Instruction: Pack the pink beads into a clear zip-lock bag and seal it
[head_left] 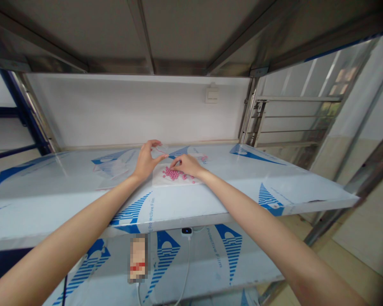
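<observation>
My left hand (147, 160) curls around a clear plastic bag (160, 149) with a red line along its mouth; thumb and fingers stand apart with the bag between them. Just to its right, my right hand (190, 165) has thumb and forefinger pinched together at a pile of small pink beads (174, 174). Whatever sits between those fingertips is too small to make out. The beads lie on a white sheet (161, 182), a few scattered to the right. Behind my right wrist is a small group of pink pieces (204, 158).
More clear plastic bags (111, 170) lie left of my left hand on the film-covered shelf (236, 182). A metal shelf (178, 38) hangs low overhead. On the lower level are a phone (138, 257), pixelated, and a small white device (187, 231) with cables.
</observation>
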Motion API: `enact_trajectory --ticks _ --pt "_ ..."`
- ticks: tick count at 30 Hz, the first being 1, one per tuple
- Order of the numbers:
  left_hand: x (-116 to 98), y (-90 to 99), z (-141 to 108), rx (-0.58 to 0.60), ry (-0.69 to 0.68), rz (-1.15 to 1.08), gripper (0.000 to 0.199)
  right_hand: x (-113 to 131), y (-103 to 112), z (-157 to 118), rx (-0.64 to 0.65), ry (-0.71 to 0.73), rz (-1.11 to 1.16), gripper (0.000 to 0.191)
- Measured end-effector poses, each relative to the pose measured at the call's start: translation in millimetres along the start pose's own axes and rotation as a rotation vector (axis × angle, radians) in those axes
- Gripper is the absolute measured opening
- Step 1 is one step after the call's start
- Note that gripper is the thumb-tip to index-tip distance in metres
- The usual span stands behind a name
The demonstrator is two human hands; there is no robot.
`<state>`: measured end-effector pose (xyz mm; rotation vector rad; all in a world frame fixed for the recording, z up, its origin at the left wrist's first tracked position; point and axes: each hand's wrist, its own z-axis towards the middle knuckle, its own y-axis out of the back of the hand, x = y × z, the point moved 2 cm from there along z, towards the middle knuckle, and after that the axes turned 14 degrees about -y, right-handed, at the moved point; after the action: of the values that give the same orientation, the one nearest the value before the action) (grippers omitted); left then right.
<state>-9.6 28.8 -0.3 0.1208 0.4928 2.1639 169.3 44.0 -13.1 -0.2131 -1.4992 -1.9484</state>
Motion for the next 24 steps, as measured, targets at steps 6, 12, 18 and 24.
enact_trajectory --ticks 6,12,18,24 --pt "0.1 1.7 0.6 0.015 0.007 0.008 0.045 -1.7 1.9 2.6 -0.022 0.008 0.092 0.009" --pt "0.3 3.2 1.8 0.018 0.048 -0.014 0.046 2.8 16.2 9.9 -0.129 0.061 0.544 0.013" --pt "-7.0 -0.8 1.6 0.1 0.025 -0.084 0.047 17.8 19.5 1.0 -0.332 0.107 0.616 0.004" --pt "-11.3 -2.5 2.0 0.124 0.006 -0.101 0.045 24.0 16.1 -6.0 -0.377 0.194 0.496 0.005"
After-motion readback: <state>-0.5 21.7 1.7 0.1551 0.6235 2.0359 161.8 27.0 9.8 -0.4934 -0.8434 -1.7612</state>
